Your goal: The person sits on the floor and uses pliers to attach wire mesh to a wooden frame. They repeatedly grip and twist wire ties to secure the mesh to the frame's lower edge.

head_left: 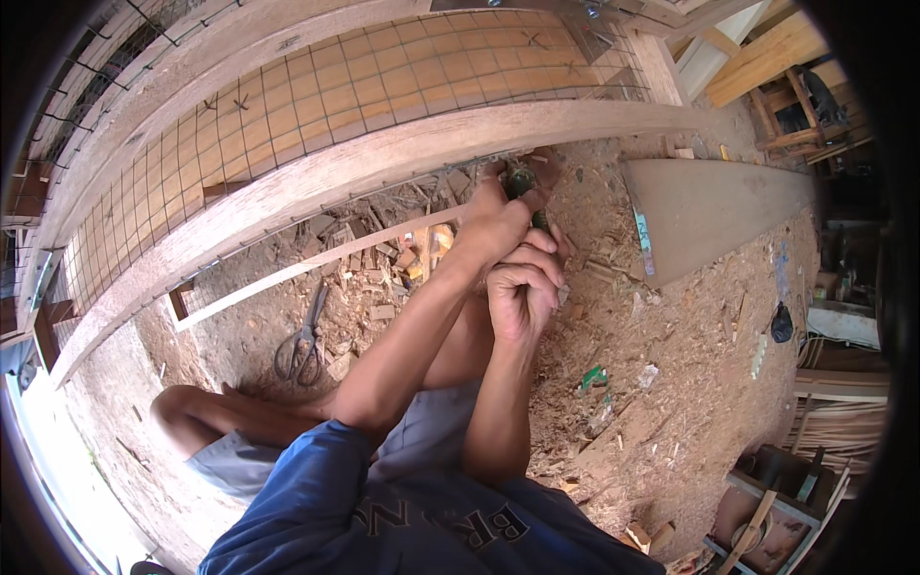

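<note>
My left hand [500,222] is wrapped round the upper part of a dark green object [518,180], just under the near wooden rail [422,139] of a frame. Its kind is not clear, since my fingers cover most of it. Just below, my right hand [525,287] is closed with its fingers curled against the lower end of the same green object. Wire mesh [364,86] is stretched across the frame above my hands. A thin wooden strip [326,257] slants from the lower left up to my left wrist.
A pair of dark scissors [303,347] lies on the floor left of my forearms. Wood offcuts [383,311] and shavings are strewn around. To the right lies a flat brown board [709,216]. Stacked wood strips [839,431] and a boxy wooden-framed machine [781,517] stand at the far right.
</note>
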Tool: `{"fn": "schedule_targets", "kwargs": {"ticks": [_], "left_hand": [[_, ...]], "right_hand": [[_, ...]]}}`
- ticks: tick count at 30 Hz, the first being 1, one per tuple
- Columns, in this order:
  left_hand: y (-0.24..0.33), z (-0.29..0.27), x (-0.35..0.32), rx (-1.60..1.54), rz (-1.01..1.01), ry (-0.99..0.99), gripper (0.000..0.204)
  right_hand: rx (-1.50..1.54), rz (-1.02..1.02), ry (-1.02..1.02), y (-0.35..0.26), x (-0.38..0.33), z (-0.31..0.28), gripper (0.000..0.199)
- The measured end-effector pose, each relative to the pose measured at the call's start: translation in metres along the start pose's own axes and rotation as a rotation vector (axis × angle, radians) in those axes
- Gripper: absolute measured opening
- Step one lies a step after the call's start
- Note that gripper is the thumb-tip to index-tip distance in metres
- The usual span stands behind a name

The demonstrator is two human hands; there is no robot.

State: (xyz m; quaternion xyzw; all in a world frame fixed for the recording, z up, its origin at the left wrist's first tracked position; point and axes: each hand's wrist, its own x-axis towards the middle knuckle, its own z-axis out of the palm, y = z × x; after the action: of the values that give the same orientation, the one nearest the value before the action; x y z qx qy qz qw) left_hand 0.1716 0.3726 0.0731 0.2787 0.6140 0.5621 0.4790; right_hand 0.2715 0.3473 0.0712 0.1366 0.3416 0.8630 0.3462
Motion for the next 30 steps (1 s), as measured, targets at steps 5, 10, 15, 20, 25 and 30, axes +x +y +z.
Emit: {"fn": "schedule_targets", "kwargs": {"ticks": [5, 10, 15, 20, 25, 30], "left_hand": [[-0.013, 0.002, -0.027, -0.031, -0.018, -0.026, 0.067], [-0.069, -0.016, -0.077, -0.199, -0.064, -0.039, 0.061], [-0.122, -0.072, -0.137, -0.199, -0.196, 0.071, 0.056], [-0.13, -0.108, -0.191, -0.118, -0.272, 0.139, 0.05], [-0.131, -0.096, -0.207, -0.108, -0.177, 0.204, 0.06], [-0.131, -0.092, -0.197, -0.055, -0.144, 0.153, 0.055]], "right_hand": [[-0.504, 0.161, 0.095, -0.03, -0.037, -0.019, 0.042], [-1.673, -0.079, 0.634, -0.069, -0.071, -0.024, 0.039], [-2.23, -0.632, 0.484, -0.09, -0.013, -0.019, 0.028], [-2.377, -0.688, 0.138, -0.098, 0.081, -0.021, 0.025], [-2.32, -0.607, 0.176, -0.104, 0.108, -0.023, 0.023], [-2.502, -0.684, 0.076, -0.114, 0.111, -0.024, 0.019]]}}
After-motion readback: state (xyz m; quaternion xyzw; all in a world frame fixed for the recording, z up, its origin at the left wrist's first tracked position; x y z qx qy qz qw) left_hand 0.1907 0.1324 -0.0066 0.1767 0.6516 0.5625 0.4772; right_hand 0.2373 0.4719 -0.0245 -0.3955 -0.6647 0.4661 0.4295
